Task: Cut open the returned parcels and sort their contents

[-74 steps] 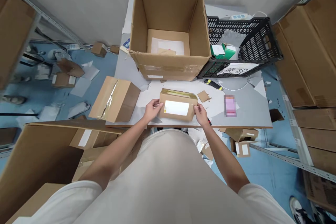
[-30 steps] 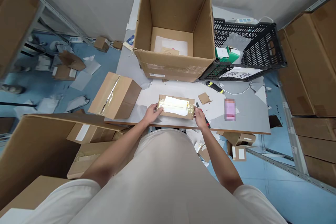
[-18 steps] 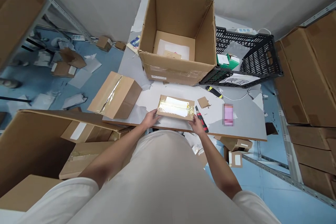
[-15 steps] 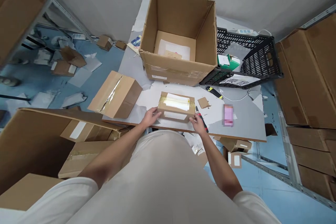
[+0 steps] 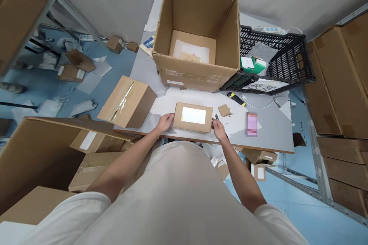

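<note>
A small cardboard box (image 5: 193, 116) with a white label on its upper face is held at the front of the table, between my two hands. At its left end, the fingers of my left hand (image 5: 166, 122) are closed on the edge. My right hand (image 5: 219, 129) grips the right end, with the thumb and fingers near the front corner. Partly hidden behind that hand is a dark, red-marked cutter (image 5: 217, 117). A torn cardboard scrap (image 5: 224, 110) lies just right of the box.
Behind stand a large open carton (image 5: 198, 74) and a black plastic crate (image 5: 299, 63). A taped box (image 5: 128, 101) sits left. A yellow-black cutter (image 5: 236, 98) and a blurred pink object (image 5: 252, 124) lie right. An open carton (image 5: 34, 153) with boxes stands lower left.
The small box has been rolled over between my hands. Its taped face has gone from view, and a plain face with one white label now faces up.
</note>
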Available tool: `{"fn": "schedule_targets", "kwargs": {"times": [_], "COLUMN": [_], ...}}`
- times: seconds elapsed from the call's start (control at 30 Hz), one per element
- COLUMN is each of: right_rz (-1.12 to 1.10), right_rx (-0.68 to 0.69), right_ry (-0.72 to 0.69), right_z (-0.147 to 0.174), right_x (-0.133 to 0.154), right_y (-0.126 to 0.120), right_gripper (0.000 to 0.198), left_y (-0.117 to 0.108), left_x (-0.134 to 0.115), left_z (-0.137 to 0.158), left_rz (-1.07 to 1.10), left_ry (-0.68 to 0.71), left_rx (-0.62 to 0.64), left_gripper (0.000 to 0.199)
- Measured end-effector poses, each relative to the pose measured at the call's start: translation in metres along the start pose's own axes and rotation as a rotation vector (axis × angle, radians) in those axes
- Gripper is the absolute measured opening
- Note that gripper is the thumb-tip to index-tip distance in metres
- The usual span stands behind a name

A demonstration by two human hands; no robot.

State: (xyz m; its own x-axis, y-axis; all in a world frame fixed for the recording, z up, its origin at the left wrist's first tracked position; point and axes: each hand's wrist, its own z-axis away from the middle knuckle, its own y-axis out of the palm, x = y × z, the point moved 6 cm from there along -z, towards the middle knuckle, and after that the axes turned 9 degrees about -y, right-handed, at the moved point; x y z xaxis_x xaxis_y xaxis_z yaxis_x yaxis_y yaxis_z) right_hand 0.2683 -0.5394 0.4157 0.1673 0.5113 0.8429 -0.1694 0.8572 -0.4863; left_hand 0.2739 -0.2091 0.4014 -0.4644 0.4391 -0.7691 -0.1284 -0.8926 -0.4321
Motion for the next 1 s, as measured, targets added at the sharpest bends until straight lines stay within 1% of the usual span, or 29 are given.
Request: {"fn": "schedule_targets", "kwargs": {"times": [0.07, 0.17, 0.23, 0.3, 0.4, 0.47, 0.53, 0.63, 0.73, 0.87, 0.93, 1.0], "right_rz": [-0.065, -0.111, -0.128, -0.162, -0.188, -0.125, -0.006, 0.157, 0.210, 0.138, 0.077, 0.084], "right_rx": [0.010, 0.081, 0.119, 0.126, 0.077, 0.032, 0.000, -0.021, -0.041, -0.054, -0.045, -0.083], "right_ry": [0.007, -0.008, -0.014, -0.019, -0.047, -0.093, -0.134, -0.141, -0.112, -0.058, -0.030, -0.006], "right_z": [0.011, 0.026, 0.033, 0.037, 0.036, 0.031, 0.024, 0.010, -0.004, -0.017, -0.016, -0.007], "right_x": [-0.008, -0.013, -0.011, -0.005, 0.007, 0.018, 0.029, 0.043, 0.050, 0.045, 0.035, 0.018], "right_y": [-0.001, 0.007, 0.015, 0.020, 0.015, 0.005, -0.006, -0.015, -0.015, -0.012, -0.015, -0.027], "right_gripper": [0.048, 0.061, 0.068, 0.068, 0.058, 0.049, 0.045, 0.052, 0.058, 0.062, 0.064, 0.063], "left_y": [-0.001, 0.005, 0.013, 0.018, 0.015, 0.008, 0.002, -0.002, -0.001, 0.001, 0.001, -0.002], "left_x": [0.013, 0.025, 0.025, 0.021, 0.008, -0.006, -0.020, -0.035, -0.043, -0.049, -0.051, -0.054], "left_z": [0.007, 0.020, 0.028, 0.033, 0.038, 0.041, 0.042, 0.039, 0.032, 0.027, 0.030, 0.035], "left_rz": [0.015, 0.004, -0.006, 0.004, 0.036, 0.031, 0.014, -0.003, -0.012, -0.052, -0.062, -0.052], "left_ry": [-0.012, 0.008, 0.042, 0.060, 0.057, 0.074, 0.095, 0.078, 0.035, 0.018, 0.026, 0.054], "left_rx": [0.030, 0.105, 0.164, 0.181, 0.106, 0.043, -0.011, -0.074, -0.114, -0.150, -0.182, -0.244], "left_gripper": [0.048, 0.058, 0.062, 0.057, 0.048, 0.046, 0.049, 0.054, 0.050, 0.049, 0.051, 0.056]}}
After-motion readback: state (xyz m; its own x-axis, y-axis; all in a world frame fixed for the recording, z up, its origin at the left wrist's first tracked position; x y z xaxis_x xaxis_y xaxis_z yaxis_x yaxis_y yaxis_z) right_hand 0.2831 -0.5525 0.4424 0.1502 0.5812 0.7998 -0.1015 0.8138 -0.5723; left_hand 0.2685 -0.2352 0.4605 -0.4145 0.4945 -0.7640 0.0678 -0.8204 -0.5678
